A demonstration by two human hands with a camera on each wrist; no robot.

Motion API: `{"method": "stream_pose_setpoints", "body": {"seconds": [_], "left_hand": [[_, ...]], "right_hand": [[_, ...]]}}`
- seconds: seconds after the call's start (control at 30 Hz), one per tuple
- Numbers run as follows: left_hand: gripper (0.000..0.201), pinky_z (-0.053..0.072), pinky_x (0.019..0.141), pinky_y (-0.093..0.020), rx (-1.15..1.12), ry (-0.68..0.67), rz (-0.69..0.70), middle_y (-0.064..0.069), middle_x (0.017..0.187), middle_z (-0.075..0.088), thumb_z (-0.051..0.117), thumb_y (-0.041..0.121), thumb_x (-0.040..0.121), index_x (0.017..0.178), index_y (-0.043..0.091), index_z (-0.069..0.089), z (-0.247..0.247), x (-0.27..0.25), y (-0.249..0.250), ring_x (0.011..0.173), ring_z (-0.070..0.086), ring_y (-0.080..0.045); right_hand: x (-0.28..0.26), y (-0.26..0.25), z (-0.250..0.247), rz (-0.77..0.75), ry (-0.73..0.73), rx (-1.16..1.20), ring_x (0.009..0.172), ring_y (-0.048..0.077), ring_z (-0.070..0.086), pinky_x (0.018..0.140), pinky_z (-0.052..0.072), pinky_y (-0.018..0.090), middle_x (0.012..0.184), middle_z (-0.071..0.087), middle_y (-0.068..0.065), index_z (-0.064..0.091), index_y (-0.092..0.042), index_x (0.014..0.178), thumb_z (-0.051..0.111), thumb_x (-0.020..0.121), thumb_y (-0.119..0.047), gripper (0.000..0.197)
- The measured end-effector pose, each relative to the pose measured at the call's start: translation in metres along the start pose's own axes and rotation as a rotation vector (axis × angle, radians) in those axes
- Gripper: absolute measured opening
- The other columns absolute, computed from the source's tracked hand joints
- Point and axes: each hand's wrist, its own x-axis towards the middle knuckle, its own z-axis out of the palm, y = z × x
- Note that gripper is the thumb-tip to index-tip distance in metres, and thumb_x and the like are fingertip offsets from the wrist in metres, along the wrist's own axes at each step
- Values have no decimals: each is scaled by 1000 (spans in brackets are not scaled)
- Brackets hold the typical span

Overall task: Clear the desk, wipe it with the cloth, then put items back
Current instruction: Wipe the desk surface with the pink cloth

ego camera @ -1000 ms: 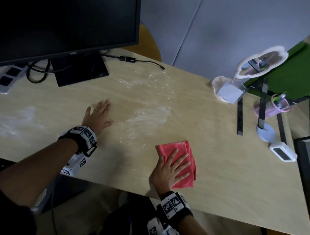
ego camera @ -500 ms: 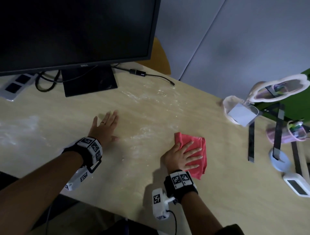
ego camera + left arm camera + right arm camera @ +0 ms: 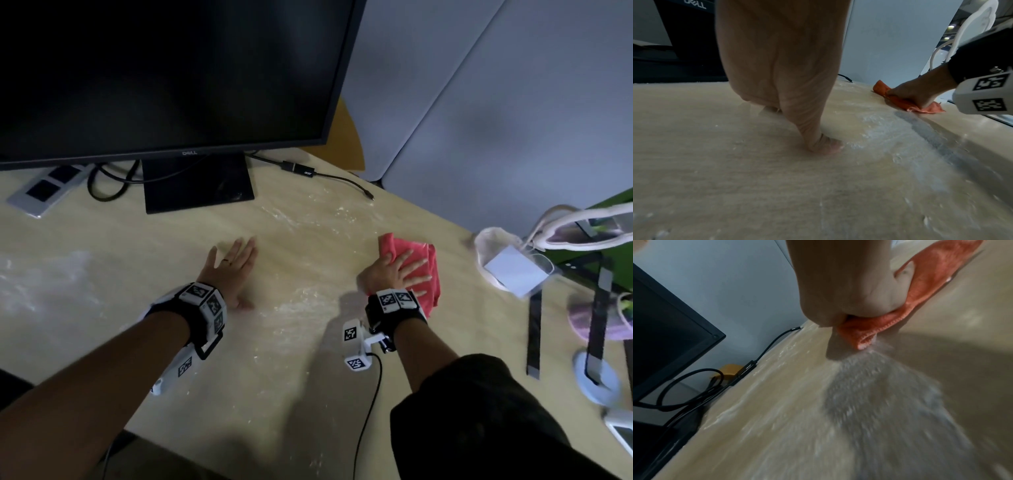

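Observation:
A folded red cloth [image 3: 428, 263] lies on the pale wooden desk [image 3: 301, 394], right of centre. My right hand [image 3: 397, 270] presses flat on the red cloth [image 3: 929, 288] with fingers spread and straight; the red cloth [image 3: 906, 104] also shows at the right of the left wrist view. My left hand [image 3: 233, 270] rests palm down on the bare desk left of centre, fingers straight, holding nothing. White powdery smears streak the desk [image 3: 890, 129] between the hands and at the far left.
A black monitor [image 3: 164, 75] on its stand [image 3: 198, 185] fills the back left, with cables and an adapter [image 3: 305, 169] behind. A grey power strip [image 3: 44, 192] lies far left. At the right edge stand a cloud-shaped mirror [image 3: 589, 229], a white pouch [image 3: 507, 267] and a small white device [image 3: 623, 431].
My right hand has pushed the cloth away from the front edge toward the back of the desk. The left hand has stayed flat in place.

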Motion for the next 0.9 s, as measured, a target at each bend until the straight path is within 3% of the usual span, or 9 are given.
{"method": "stream_pose_setpoints", "body": {"seconds": [0.2,0.37,0.5,0.77,0.9], "left_hand": [[109,3,117,-52,6,40,-4,-8,154,-31,55,55,84,146,7,-20,5,1,-1,146,-19,-26],[110,7,118,-50,49,75,-26,-8,154,-30,55,57,82,146,6,-19,6,1,2,146,-17,-26],[110,7,118,-50,81,80,-26,-7,151,-35,56,55,83,146,5,-20,5,-2,3,146,-18,-26],[110,5,118,-51,70,65,-20,-9,154,-30,58,52,82,147,6,-18,-1,-6,4,145,-19,-27],[112,5,117,-52,51,49,-13,-4,147,-38,59,53,81,146,7,-20,-2,-6,4,145,-20,-26]], "right_hand": [[29,-33,-21,-174,-153,-20,139,39,-24,108,-17,59,156,-23,6,-10,-24,149,11,99,-39,56],[38,-65,-14,-331,-234,-156,136,44,-28,104,-18,62,154,-26,7,-16,-23,148,20,100,-36,61],[31,-85,-9,-419,-259,-187,137,41,-28,107,-18,61,154,-26,5,-15,-24,148,15,100,-36,58],[-3,-129,27,-653,-213,-291,139,40,-24,107,-17,60,156,-21,4,-11,-25,149,24,97,-33,63],[-19,-144,46,-790,-255,-360,139,39,-24,105,-20,57,156,-21,3,-11,-27,148,21,98,-34,60]]}}
